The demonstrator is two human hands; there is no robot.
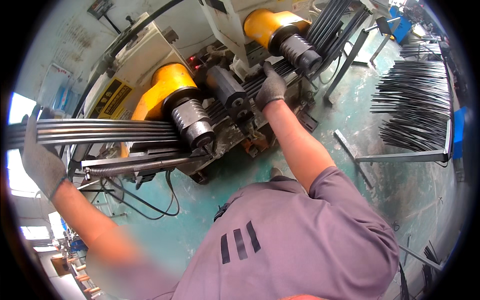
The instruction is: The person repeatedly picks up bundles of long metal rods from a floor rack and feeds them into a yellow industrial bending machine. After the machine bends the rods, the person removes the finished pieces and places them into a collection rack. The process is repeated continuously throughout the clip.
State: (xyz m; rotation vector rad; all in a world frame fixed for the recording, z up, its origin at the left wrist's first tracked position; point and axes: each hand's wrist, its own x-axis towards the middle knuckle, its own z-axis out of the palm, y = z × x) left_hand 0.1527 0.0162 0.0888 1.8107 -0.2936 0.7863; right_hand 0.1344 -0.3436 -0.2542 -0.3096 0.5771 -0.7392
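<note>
My left hand [41,162], in a grey glove, grips a bundle of long dark metal rods [105,131] near their left end. The rods run right into a machine, beside a ridged steel roller [191,122] on a yellow head [172,85]. My right hand [272,87], also gloved, is closed on the rods between this head and a second yellow head [270,30] with its own ridged roller [300,52]. Its fingertips are partly hidden. Left of my right hand stands a dark block-shaped housing [227,90]. The rods continue to the upper right [327,25].
A metal bar with a coil spring [135,167] juts out below the rods, with black cables [170,200] hanging under it. To the right, a metal rack [405,158] holds many thin dark rods [412,105]. A metal stand [347,65] is at the upper right. Green floor [220,192] lies below.
</note>
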